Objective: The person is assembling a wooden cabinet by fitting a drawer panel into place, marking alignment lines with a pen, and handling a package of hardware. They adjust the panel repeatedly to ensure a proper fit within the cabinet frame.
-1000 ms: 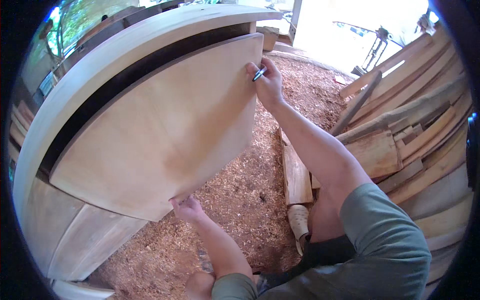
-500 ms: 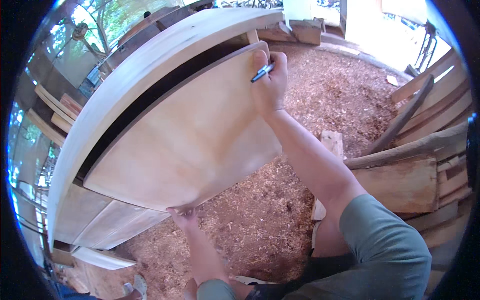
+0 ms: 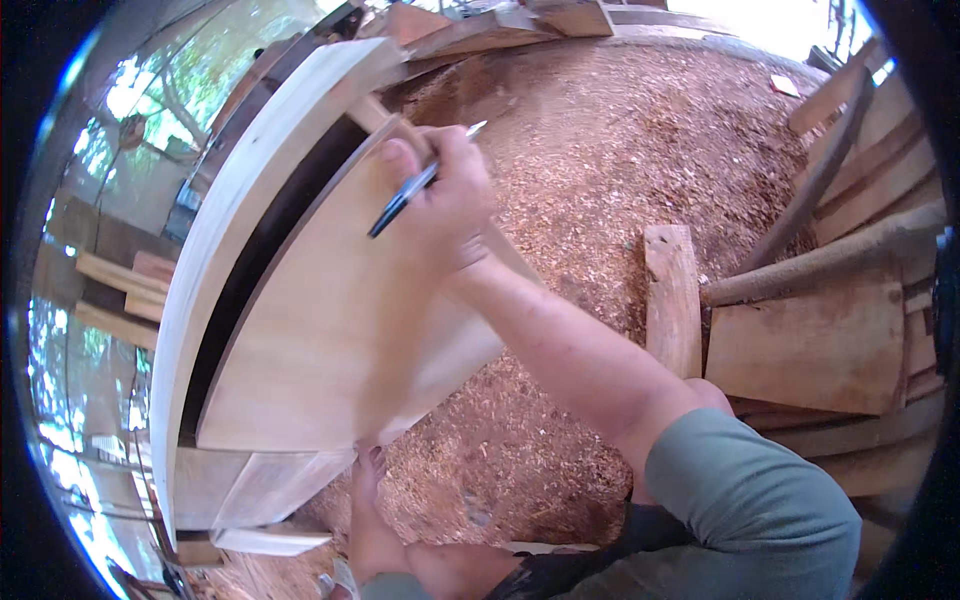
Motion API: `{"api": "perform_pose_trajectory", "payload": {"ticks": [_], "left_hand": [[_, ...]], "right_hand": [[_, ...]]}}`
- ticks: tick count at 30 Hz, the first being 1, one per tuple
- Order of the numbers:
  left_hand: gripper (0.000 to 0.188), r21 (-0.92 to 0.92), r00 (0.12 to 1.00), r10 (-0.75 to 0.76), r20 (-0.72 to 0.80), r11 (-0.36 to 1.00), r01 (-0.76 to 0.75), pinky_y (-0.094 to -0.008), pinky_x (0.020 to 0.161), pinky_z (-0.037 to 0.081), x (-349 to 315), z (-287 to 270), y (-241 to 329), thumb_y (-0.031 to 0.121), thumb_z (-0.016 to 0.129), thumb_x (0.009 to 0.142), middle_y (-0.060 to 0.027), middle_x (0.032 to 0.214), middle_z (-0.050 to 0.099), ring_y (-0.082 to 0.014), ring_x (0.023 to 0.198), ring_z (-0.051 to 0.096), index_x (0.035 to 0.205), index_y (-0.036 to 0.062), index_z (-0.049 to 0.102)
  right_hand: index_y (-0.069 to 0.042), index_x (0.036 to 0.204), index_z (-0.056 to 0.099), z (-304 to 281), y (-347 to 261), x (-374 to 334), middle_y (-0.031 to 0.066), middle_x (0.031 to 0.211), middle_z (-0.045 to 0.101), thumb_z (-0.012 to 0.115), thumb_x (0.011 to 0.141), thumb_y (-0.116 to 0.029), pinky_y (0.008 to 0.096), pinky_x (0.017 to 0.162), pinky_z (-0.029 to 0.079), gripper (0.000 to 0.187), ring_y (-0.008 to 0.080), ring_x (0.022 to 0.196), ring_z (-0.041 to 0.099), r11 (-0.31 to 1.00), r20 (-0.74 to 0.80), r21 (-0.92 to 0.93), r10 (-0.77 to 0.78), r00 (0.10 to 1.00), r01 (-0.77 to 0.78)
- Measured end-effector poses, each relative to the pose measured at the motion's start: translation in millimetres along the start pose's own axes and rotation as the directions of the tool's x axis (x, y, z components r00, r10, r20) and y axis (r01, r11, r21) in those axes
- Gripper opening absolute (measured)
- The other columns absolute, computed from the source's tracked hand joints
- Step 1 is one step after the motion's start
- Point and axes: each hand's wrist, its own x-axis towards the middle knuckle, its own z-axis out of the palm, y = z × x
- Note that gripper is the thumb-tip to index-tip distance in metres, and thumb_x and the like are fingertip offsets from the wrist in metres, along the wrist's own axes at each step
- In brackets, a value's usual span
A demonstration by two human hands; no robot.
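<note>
A wide pale wooden panel [image 3: 300,330] lies over a larger wooden piece with a thick raised rim [image 3: 225,200]. Between panel and rim runs a dark gap. At the panel's far corner is my right hand [image 3: 455,205], its fingers closed around a dark pen [image 3: 402,204] that sticks out on both sides; the hand also rests at the panel's edge. My left hand [image 3: 370,472] grips the near edge from below, with most of its fingers hidden under the wood. Flat boards [image 3: 270,485] show beneath the panel's near left end.
Wood shavings cover the ground [image 3: 600,180]. A short wooden block [image 3: 673,300] lies right of my right forearm. Planks [image 3: 810,345] and a rough pole [image 3: 830,255] are stacked at the right. More timber pieces [image 3: 490,35] lie at the far side; narrow boards [image 3: 120,285] at the left.
The view has swung, so panel and rim sit further left and look steeper. My right hand, still at the far corner, shows more of the pen. The left hand stays at the near edge.
</note>
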Motion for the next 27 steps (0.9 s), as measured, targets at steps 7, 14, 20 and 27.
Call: {"api": "perform_pose_trajectory", "payload": {"ticks": [7,14,20,27], "left_hand": [[0.053,-0.773,0.991,-0.086,-0.1,0.633,-0.023,-0.0365,0.078,0.047,19,25,-19,0.051,0.067,0.093,-0.0116,0.118,0.057,-0.0268,0.106,0.056,0.123,0.0085,0.056],[0.095,-0.955,0.957,-0.085,-0.277,-0.084,-0.284,-0.0507,0.115,0.034,16,135,36,0.068,0.062,0.088,-0.0165,0.152,0.039,-0.0363,0.139,0.04,0.154,0.009,0.027],[0.073,-0.914,0.935,-0.003,-0.355,-0.207,-0.348,-0.0458,0.114,0.038,11,147,39,0.053,0.06,0.097,-0.0128,0.146,0.047,-0.0294,0.135,0.045,0.15,0.009,0.035],[0.073,-0.895,0.915,-0.012,-0.402,-0.208,-0.396,-0.0454,0.103,0.044,41,146,16,0.048,0.074,0.09,-0.0113,0.133,0.055,-0.0274,0.124,0.051,0.139,0.0039,0.044]], "right_hand": [[-0.004,0.089,0.057,8,3,8,0.0062,0.083,0.057,0.065,0.099,-0.034,0.0337,0.071,0.046,0.033,0.0192,0.077,0.053,0.99,-0.01,0.129,-0.05,0.999,0.051],[0.0,0.101,0.062,13,1,3,0.0032,0.086,0.061,0.065,0.1,-0.037,0.0283,0.071,0.045,0.037,0.0115,0.081,0.053,0.97,-0.041,0.239,-0.034,0.999,0.043],[0.001,0.105,0.064,10,6,6,0.0078,0.092,0.067,0.06,0.103,-0.029,0.0294,0.071,0.051,0.03,0.0141,0.084,0.061,0.933,0.033,0.36,0.0,0.999,-0.012],[0.003,0.11,0.065,14,-29,-12,0.0142,0.102,0.069,0.057,0.102,-0.037,0.0367,0.068,0.056,0.041,0.0243,0.083,0.066,0.987,0.004,0.129,0.097,0.995,-0.097]]}}
